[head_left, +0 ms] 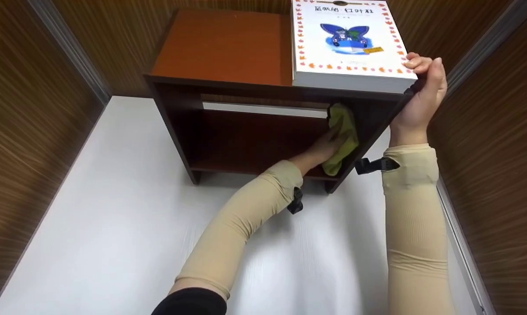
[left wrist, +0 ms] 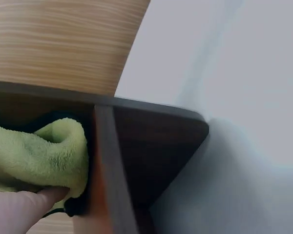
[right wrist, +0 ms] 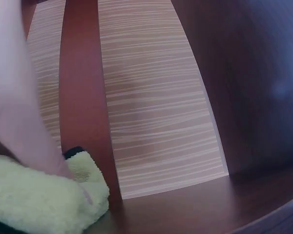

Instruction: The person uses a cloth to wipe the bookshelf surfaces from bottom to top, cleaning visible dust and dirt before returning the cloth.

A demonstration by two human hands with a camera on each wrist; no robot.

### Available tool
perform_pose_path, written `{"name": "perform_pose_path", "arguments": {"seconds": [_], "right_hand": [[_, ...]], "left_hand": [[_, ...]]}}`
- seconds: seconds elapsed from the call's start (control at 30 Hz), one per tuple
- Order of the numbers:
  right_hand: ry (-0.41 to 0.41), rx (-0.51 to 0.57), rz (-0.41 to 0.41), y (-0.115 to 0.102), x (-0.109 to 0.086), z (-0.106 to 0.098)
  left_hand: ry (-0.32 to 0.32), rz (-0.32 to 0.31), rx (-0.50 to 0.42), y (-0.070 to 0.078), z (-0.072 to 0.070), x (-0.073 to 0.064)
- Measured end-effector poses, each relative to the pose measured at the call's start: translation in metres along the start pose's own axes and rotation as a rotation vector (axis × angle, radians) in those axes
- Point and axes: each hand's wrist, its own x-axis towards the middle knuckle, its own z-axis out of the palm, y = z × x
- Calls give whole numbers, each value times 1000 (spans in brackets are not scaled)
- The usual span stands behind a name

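Note:
A dark brown two-tier shelf unit stands on a white surface. Inside its lower compartment my left hand holds a yellow-green cloth against the inner face of the right side panel. The left wrist view shows the folded, fluffy cloth with the thumb against its lower edge. In the right wrist view, the cloth is bunched under the left hand. My right hand grips the unit's top right corner, fingertips at the corner of a thick white book.
The book lies on the right half of the orange-brown top board. Wood-grain walls enclose the white tabletop at left, right and back. A metal strip runs along the left corner.

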Motion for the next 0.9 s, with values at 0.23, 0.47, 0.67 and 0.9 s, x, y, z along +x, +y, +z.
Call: {"name": "perform_pose_path", "arguments": {"seconds": [0.23,0.47,0.67,0.9], "right_hand": [[-13,12,-31,1,1,1],[-32,2,-45,4,-2,3],[-64,-30,-65,5,-5,1],[-66,-32,-73,4,-1,-1]], "left_hand": [[36,85,65,9,7,-11],[67,263,85,47,0,-7],[88,329,88,66,-10,12],[74,313,85,63,-17,29]]}}
